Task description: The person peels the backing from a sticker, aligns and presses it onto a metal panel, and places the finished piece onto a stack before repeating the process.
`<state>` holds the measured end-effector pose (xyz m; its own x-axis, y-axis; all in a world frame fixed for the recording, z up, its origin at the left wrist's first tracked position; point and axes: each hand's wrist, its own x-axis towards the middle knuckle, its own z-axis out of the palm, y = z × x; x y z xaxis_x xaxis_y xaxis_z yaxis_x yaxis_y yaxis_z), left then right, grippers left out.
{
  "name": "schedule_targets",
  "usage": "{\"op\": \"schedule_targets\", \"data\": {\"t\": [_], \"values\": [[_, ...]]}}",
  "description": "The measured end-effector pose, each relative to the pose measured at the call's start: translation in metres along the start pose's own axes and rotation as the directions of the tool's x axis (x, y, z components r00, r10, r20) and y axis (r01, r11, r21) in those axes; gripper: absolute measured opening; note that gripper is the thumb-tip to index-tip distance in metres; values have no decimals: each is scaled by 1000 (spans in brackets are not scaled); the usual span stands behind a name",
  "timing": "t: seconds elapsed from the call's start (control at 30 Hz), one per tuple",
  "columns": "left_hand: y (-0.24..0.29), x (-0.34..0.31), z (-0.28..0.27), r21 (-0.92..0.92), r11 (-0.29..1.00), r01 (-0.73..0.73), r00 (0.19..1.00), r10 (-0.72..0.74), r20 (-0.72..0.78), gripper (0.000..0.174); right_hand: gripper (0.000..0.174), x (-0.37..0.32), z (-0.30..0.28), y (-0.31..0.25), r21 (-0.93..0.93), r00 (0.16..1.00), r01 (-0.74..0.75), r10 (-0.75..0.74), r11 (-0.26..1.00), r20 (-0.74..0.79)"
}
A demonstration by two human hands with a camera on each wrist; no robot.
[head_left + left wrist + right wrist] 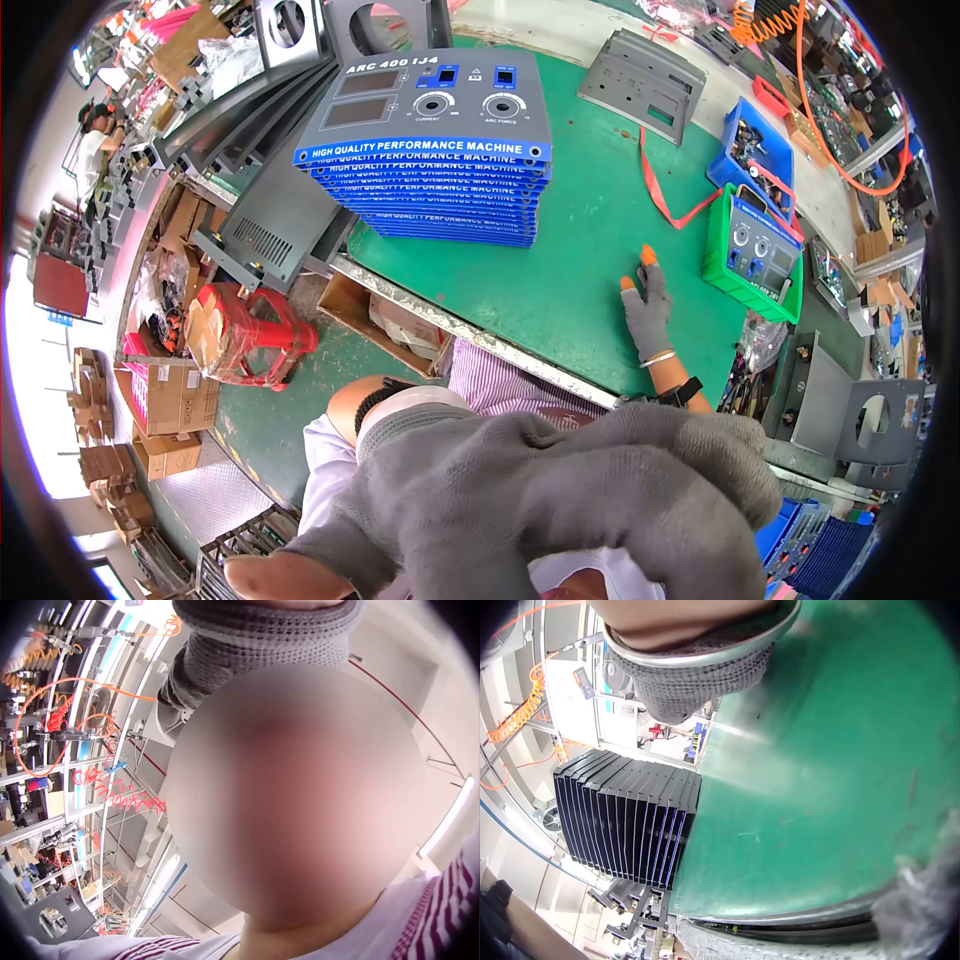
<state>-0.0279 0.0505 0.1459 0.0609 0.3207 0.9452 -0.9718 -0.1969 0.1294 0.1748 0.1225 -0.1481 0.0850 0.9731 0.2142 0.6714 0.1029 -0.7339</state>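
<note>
My left hand (570,490), in a grey knit glove with a bare fingertip, looms very large at the bottom of the head view, close to the camera. In the left wrist view its glove (262,656) is raised beside the person's blurred head. Whether its fingers hold anything I cannot tell. My right hand (650,310), gloved in grey with orange fingertips, is over the green tabletop (590,270), fingers extended and holding nothing. To its left stands a tall stack of grey-and-blue machine front panels (440,100). A green bin (720,265) holding a similar panel (765,245) is on its right.
A grey metal plate (645,85) lies at the table's far side, near a red strap (653,185). A blue bin (735,145) stands behind the green one. Dark sheet-metal covers (280,210) lean left of the stack. A red stool (270,340) stands on the floor.
</note>
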Motion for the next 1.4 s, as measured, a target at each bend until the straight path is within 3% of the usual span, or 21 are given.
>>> {"op": "schedule_targets", "data": {"t": [0.4,0.47,0.53,0.57,0.6,0.63,0.67,0.7,0.73,0.8,0.93,1.03,1.13,1.23,1.3,1.4], "values": [[21,-6,-12,120,993,23,1000,-21,-20,52,54,0,3,4,-49,997,73,-75,996,-32],[35,-23,-23,96,991,96,994,-89,-70,68,52,-1,4,7,-54,995,83,-85,995,-42],[36,-34,-32,52,976,213,967,-202,-157,56,51,0,3,8,-61,990,117,-121,991,-68],[37,-40,-37,23,963,267,946,-257,-199,51,50,3,-1,5,-43,997,69,-70,997,-25],[59,-83,-45,58,747,662,677,-564,-472,30,49,6,-7,1,-26,1000,20,-20,999,20],[63,-108,-56,344,446,826,563,-621,-545,22,48,7,-14,-4,-14,998,-36,37,999,60],[62,-130,-68,552,53,832,463,-614,-639,19,48,12,-20,-11,60,996,-56,52,997,67],[62,-156,-84,797,-190,573,557,-623,-549,20,48,22,-27,-21,132,995,-75,65,988,76],[63,-181,-98,895,-395,208,619,-655,-434,22,48,33,-36,-30,203,993,-92,75,975,89],[77,-214,-122,904,-421,70,666,-656,-356,28,47,64,-59,-43,-3,985,-54,54,999,163],[103,-231,-150,864,-502,34,683,-620,-386,30,45,130,-95,-80,-390,958,105,13,915,287],[100,-232,-158,845,-535,-16,723,-589,-360,29,43,179,-90,-51,-506,949,222,-66,834,308],[97,-236,-162,830,-552,-86,778,-557,-290,24,43,219,-81,-39,-619,948,182,30,764,316],[98,-230,-163,827,-561,20,748,-541,-384,20,42,268,-53,-6,-582,974,-127,213,803,81],[96,-226,-163,830,-556,39,752,-530,-391,17,51,302,-50,-2,-451,918,-356,397,818,-5],[96,-225,-166,834,-547,75,759,-511,-404,13,55,323,-37,18,-331,892,-447,443,831,-94]]}}
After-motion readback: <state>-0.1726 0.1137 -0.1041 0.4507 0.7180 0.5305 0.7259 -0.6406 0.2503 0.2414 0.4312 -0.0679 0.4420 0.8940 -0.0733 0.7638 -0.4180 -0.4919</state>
